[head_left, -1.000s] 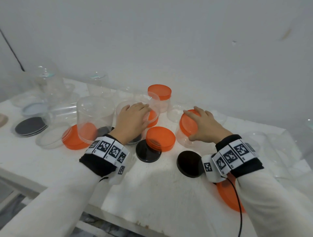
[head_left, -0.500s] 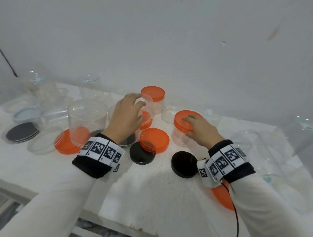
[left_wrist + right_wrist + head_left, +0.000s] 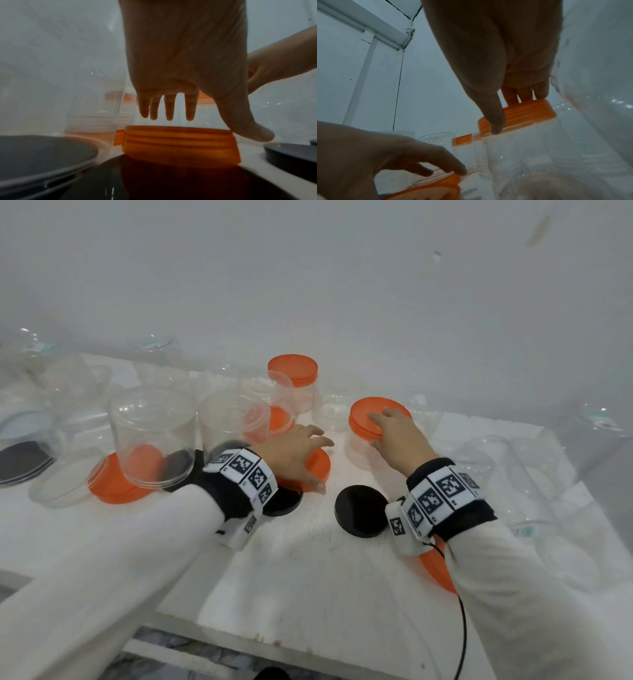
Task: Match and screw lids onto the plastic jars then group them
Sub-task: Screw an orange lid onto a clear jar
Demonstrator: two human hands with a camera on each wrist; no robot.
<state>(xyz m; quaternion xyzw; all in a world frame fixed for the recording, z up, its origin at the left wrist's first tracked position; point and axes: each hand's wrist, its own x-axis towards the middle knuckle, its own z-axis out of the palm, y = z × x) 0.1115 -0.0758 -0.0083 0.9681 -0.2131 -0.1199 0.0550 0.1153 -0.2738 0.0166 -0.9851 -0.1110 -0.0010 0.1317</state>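
Note:
A clear jar (image 3: 359,455) stands at the middle of the table with an orange lid (image 3: 368,416) on its mouth. My right hand (image 3: 380,429) grips that orange lid (image 3: 529,112), thumb on the near rim and fingers over the top. My left hand (image 3: 310,462) hovers over a small stack of loose orange lids (image 3: 320,469), fingers straight and spread. In the left wrist view the thumb touches the right edge of the orange lid stack (image 3: 180,144), and the left hand (image 3: 214,125) holds nothing.
Upturned clear jars (image 3: 154,433) (image 3: 233,422) stand left of my left hand. A capped jar with an orange lid (image 3: 293,371) is at the back. Black lids (image 3: 359,511) (image 3: 284,503) lie in front. More clear jars (image 3: 531,474) crowd the right. An orange lid (image 3: 438,570) lies under my right wrist.
My left hand left the top of the upturned jar and came down to the loose orange lids. The jar under my right hand went from tilted to upright.

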